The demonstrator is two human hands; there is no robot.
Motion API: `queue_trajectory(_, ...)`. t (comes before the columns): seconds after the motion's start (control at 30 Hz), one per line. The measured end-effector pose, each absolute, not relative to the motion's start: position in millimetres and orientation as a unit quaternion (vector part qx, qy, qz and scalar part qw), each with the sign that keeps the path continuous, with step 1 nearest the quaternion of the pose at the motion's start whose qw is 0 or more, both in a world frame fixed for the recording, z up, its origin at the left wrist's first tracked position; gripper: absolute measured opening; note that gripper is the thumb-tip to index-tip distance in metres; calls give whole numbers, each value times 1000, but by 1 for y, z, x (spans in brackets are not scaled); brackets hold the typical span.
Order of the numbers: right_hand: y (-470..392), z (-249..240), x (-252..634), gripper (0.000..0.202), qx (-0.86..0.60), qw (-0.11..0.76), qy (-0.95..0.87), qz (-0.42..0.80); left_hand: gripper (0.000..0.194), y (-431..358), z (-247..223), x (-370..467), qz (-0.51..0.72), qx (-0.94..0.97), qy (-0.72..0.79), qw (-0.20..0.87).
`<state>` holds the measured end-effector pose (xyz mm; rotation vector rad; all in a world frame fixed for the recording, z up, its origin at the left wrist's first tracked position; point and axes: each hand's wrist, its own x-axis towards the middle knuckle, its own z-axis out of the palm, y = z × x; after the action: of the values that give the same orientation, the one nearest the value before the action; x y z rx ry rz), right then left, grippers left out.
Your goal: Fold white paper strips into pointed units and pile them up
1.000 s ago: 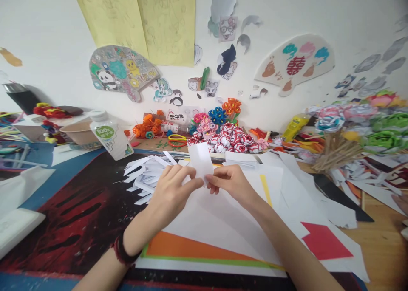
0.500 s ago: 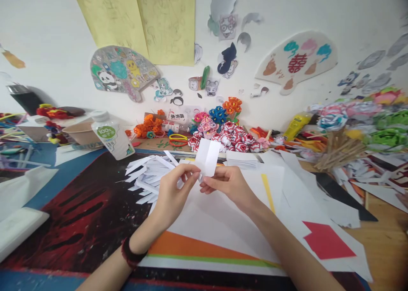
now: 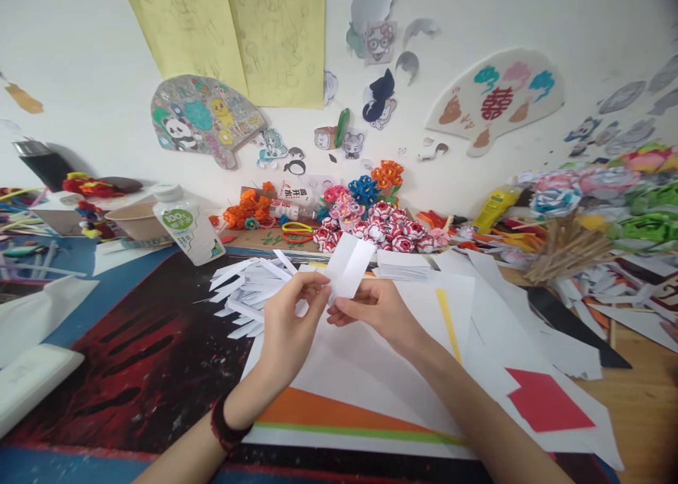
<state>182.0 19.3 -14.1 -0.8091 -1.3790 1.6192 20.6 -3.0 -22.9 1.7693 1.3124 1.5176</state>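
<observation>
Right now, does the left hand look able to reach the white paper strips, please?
Probably yes: the paper strips lie beside the left hand, nothing visibly between, though it pinches a creased white paper.

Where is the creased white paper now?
The creased white paper is near the head view's centre, in the left hand and right hand, below the red-and-white flowers.

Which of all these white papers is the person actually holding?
The small creased piece, raised between the left hand and right hand; the narrow strips, the stack and the large sheet all lie unheld.
</observation>
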Motion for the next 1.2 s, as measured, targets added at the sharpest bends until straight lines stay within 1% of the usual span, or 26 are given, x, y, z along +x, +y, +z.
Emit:
queue_trajectory(0.13, 19, -14, 182, 32, -328, 423, -553, 638, 7, -5, -22, 21, 536, 665, 484, 188)
queue_trajectory(0.3, 20, -14, 184, 29, -331, 435, -574, 609, 4, -6, -15, 16, 485, 717, 486, 119)
queue_trajectory(0.43, 20, -14, 185, 27, -327, 442, -596, 585, 3, -4, -12, 13, 470, 734, 479, 103)
queue_trajectory(0.6, 18, -14, 184, 27, -339, 441, -589, 586, 5, -4, -13, 13, 464, 727, 489, 132)
queue_trajectory(0.9, 19, -16, 184, 20, -332, 446, -603, 572, 5, -6, -12, 13, 465, 727, 485, 145)
queue_trajectory(0.97, 19, -15, 184, 20, -336, 446, -603, 569, 4, -6, -11, 13, 483, 714, 474, 182)
queue_trajectory(1.1, 20, -13, 186, 18, -341, 448, -603, 565, 20, -2, -12, 12, 527, 668, 454, 266)
queue_trajectory(1.2, 21, -12, 187, 16, -343, 451, -611, 554, 15, 0, -11, 12, 512, 652, 464, 311)
